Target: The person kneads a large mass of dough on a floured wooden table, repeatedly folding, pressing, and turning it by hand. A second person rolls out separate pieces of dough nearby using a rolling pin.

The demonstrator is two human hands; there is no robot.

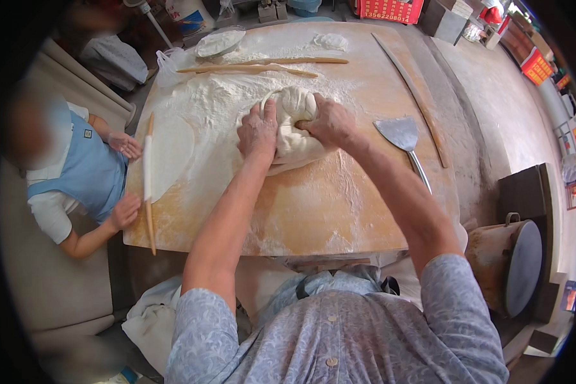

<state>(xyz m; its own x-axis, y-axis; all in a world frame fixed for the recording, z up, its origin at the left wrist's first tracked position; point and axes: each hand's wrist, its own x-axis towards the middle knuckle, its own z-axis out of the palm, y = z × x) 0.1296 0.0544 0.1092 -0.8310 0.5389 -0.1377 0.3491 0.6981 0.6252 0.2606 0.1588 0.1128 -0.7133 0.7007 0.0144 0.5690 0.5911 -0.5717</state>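
Both my hands grip a large lump of white dough [295, 139] on a floured wooden board [307, 216]. My left hand [260, 129] holds its left side, thumb along the top. On the right side, my right hand [331, 122] has fingers curled over the far edge and the thumb pressed into a fold. The dough's surface is creased and folded, and its underside is hidden. Loose flour [211, 103] lies thickly to the left of the dough. Beyond it rest two thin wooden rolling pins [293, 61], close together.
A metal scraper [403, 134] and a long wooden rod [413, 91] lie on the right. At the left edge, a co-worker in a blue apron [89, 153] has hands near a rolling pin [148, 168] and a flat dough sheet [173, 149]. A flour bowl [221, 43] stands far left.
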